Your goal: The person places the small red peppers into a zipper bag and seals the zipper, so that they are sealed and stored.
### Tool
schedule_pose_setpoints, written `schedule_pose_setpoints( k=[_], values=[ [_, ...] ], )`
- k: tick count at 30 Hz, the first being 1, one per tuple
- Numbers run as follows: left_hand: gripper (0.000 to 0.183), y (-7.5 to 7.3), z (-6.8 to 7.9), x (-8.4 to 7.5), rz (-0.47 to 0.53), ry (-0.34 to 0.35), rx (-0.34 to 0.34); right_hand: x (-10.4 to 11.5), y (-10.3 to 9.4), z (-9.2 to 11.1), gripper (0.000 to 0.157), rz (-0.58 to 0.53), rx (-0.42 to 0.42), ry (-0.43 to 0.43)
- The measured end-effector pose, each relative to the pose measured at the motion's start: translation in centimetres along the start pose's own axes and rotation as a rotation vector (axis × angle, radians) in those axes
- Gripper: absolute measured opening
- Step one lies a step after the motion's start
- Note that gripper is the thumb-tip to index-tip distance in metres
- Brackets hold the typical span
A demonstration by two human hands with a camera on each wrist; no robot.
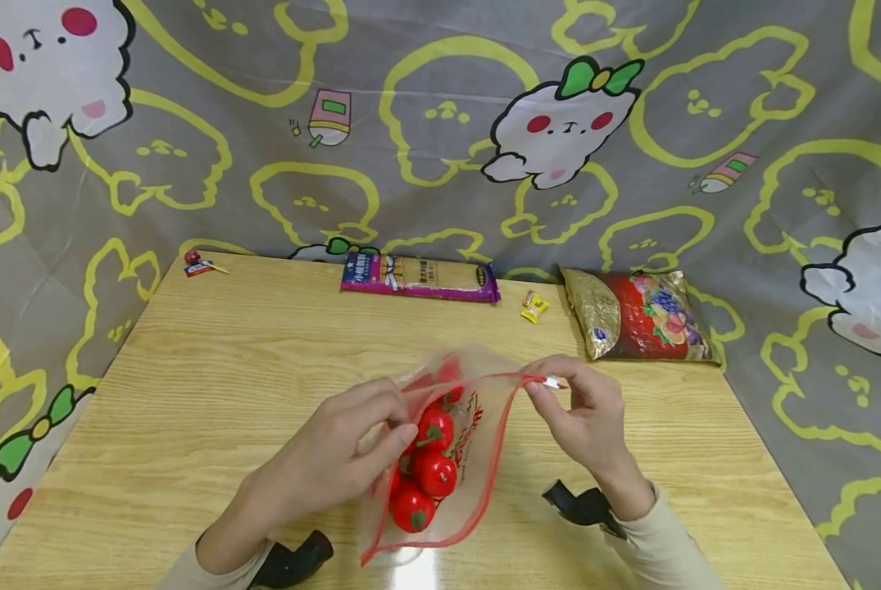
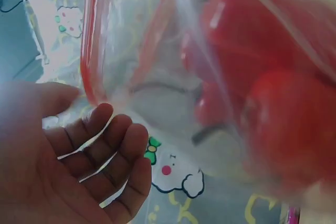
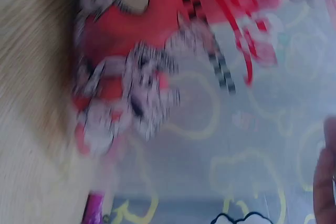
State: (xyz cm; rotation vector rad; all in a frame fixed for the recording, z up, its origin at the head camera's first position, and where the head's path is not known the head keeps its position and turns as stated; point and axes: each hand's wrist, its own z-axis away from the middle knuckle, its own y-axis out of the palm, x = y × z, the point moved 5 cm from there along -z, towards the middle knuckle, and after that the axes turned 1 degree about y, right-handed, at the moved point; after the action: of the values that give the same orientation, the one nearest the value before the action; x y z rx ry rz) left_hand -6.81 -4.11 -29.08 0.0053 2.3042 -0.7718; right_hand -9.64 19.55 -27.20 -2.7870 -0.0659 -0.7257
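Observation:
A clear zip bag (image 1: 477,483) with a red-edged mouth is held up over the table, its mouth facing me. Several red tomatoes (image 1: 436,474) with green tops lie inside it, towards the left. My left hand (image 1: 337,442) pinches the rim on the left; in the left wrist view its curled fingers (image 2: 123,140) meet the red edge. At the upper right corner, beside a white zip slider (image 1: 553,383), my right hand (image 1: 583,410) pinches the rim between thumb and forefinger. Printed cartoon figures (image 3: 142,87) show blurred on the bag in the right wrist view.
Along the table's back lie a lollipop (image 1: 195,260) at left, a purple noodle pack (image 1: 421,277), small yellow wrapped candies (image 1: 534,306) and a gold and red bag (image 1: 642,315) at right. A patterned cloth (image 1: 440,123) walls in the back and sides.

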Motion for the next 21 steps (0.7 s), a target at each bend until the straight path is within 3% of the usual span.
schedule_pose_setpoints(
  k=[3, 6, 9, 11, 13, 16, 18, 21],
  values=[
    [0.011, 0.1, 0.1, 0.3, 0.043, 0.004, 0.075, -0.8, -0.8, 0.1, 0.012, 0.081, -0.139, 0.110],
    [0.038, 0.5, 0.6, 0.7, 0.065, -0.067, 0.238, -1.4, -1.7, 0.2, 0.008, 0.175, -0.236, 0.211],
    [0.061, 1.5, 1.3, 1.0, -0.067, -0.130, 0.396, -1.8, -2.3, 0.1, 0.007, 0.215, -0.286, 0.272],
    [0.068, 2.6, 1.5, 0.8, -0.227, -0.100, 0.453, -2.0, -2.6, 0.1, 0.007, 0.197, -0.304, 0.288],
    [0.068, 3.8, 1.4, 0.4, -0.408, 0.004, 0.449, -2.1, -2.7, 0.1, 0.008, 0.174, -0.323, 0.290],
    [0.057, 5.4, 1.1, -0.1, -0.595, 0.158, 0.360, -2.1, -2.8, 0.1, 0.010, 0.161, -0.338, 0.289],
    [0.041, 5.9, 0.9, -0.3, -0.653, 0.219, 0.287, -2.1, -2.9, 0.2, 0.011, 0.170, -0.341, 0.290],
    [0.023, 5.8, 0.8, -0.3, -0.659, 0.251, 0.237, -2.1, -3.1, 0.1, 0.011, 0.177, -0.350, 0.293]
  ],
)
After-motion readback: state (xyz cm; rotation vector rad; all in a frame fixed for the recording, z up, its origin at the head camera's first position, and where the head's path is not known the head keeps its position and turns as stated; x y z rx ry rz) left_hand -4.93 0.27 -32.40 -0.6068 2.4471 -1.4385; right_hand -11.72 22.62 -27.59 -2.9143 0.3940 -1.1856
